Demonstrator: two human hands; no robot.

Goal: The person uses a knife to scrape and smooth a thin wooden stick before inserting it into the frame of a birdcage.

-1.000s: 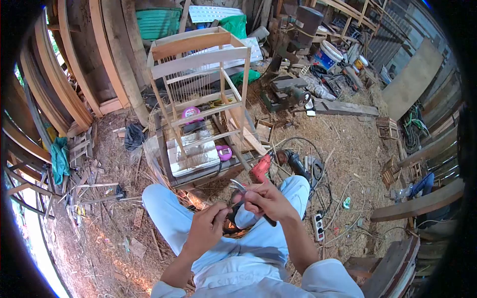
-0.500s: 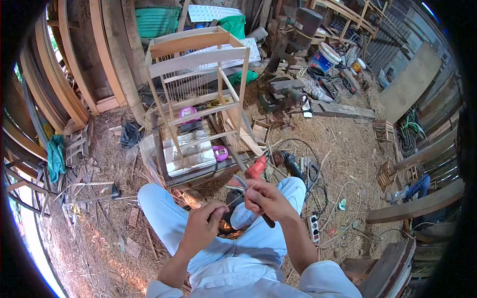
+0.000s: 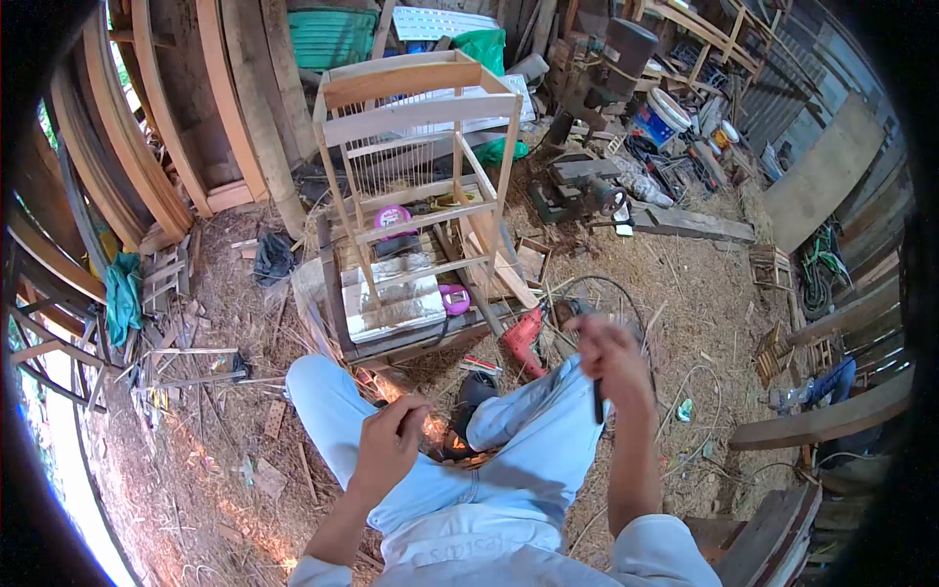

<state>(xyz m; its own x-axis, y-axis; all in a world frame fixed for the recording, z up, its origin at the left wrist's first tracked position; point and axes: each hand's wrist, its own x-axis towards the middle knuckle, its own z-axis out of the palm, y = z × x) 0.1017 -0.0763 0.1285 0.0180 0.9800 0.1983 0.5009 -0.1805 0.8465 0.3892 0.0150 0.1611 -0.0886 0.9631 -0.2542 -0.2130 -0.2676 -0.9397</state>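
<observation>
My right hand (image 3: 618,367) is raised over my right knee, slightly blurred, its fingers closed round a knife. The knife's dark handle (image 3: 599,401) sticks out below the fist; its blade is not clear. Over my left thigh, my left hand (image 3: 391,442) is curled with thumb and fingers together; whatever it may pinch is too small to make out. Ahead of my knees a wooden frame with thin upright rods (image 3: 421,127) stands on a low wooden bench (image 3: 430,342). A red power tool (image 3: 525,344) lies just beyond my right knee.
Two purple tape measures, one round (image 3: 393,221) and one nearer (image 3: 455,299), sit at the bench. A bench vise (image 3: 602,201) stands farther right. Cables (image 3: 719,391) curl over the shaving-covered ground. Planks (image 3: 230,108) lean at left; a curved beam (image 3: 822,406) juts in at right.
My right hand has swung right and up with the knife, away from my left hand. My left hand has shifted slightly left. The camera view has moved a little.
</observation>
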